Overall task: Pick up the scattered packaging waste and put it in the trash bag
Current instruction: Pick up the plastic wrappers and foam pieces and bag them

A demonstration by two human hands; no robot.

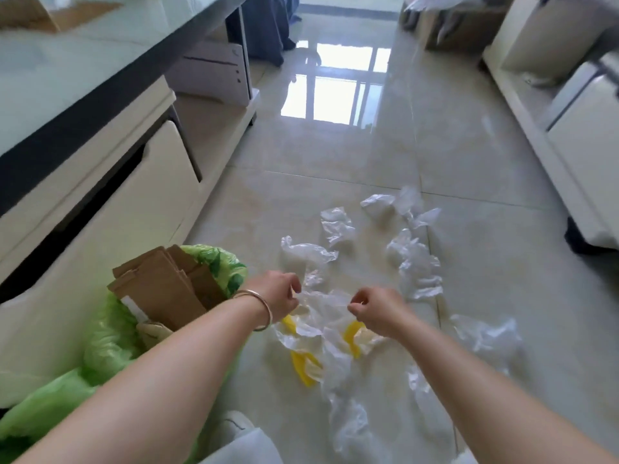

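The floor [335, 155] ran glossy up the middle of the frame, and clear wrappers [415, 259] lay strewn over its centre and lower right, well apart from one another. At lower left stood the green bag [110, 339], mouth open, already stuffed with cardboard [164, 289] and pressed against the white cabinet [100, 209] along the left edge. Just right of the bag, low centre, both hands met over one sheet [321, 316] of clear film with yellow strips [303, 366] showing through it. The left hand [278, 291], bangle on the wrist, had its grip closed on the sheet's left edge; the right hand [375, 309] pinched the right edge, fingers curled in. So the step looked like the pick-up of this piece, the sheet part lifted and its tail trailing on the floor. The next move probably called for bunching the film small, then a short swing left to the bag's mouth, beside the cardboard. Plenty of wrappers remained; the job looked perhaps half done.
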